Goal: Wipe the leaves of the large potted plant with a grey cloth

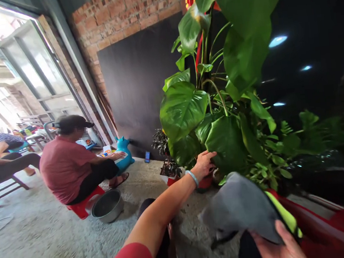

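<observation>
My left hand, with a pale bangle on the wrist, reaches forward to a tall potted plant. Its fingers are closed at the lower left edge of a big, glossy green leaf; the thumb side is partly hidden. In my right hand, low on the right, is a grey cloth with a bright yellow-green part along one side. The cloth is bunched and blurred, hanging just below the leaves and apart from the held leaf. Other broad leaves rise above my left hand.
A small dark-leaved plant in a pot stands left of my hand. Further left, a person in a red shirt sits beside a grey basin and a blue animal-shaped toy. A phone leans against the dark panel.
</observation>
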A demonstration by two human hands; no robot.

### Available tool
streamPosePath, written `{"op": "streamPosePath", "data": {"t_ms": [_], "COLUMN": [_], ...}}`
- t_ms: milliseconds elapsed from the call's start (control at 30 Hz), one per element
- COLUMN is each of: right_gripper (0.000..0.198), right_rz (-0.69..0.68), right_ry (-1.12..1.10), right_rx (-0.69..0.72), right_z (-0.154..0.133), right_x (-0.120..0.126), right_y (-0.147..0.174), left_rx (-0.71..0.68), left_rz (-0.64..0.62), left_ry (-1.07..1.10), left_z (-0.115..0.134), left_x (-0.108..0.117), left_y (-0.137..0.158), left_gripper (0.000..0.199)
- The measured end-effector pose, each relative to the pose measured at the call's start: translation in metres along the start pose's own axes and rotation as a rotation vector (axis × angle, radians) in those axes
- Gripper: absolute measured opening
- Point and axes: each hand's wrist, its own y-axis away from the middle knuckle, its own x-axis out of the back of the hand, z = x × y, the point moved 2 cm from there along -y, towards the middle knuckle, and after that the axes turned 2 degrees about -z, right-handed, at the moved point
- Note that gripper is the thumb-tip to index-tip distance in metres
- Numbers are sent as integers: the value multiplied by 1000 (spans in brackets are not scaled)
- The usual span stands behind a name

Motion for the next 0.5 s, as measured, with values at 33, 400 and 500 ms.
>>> {"op": "streamPosePath", "data": {"t_ms": [33, 400, 500], "right_gripper": [59, 25, 16], "right_rz": [35, 127, 216], "right_ry": [-56, -132, -262], "right_rx": [-38, -365, -280], "right_z": [-5, 51, 28], "right_x": [3, 48, 48], "right_y": [1, 23, 17], "left_rx": [9, 313, 505], "left_rz": [-12, 155, 249], "left_ry": [8, -89, -119], "left_z": [-2, -87, -130], "left_x": [-1, 91, 134], "left_y": [0, 63, 99], "left_gripper": [28, 19, 17]}}
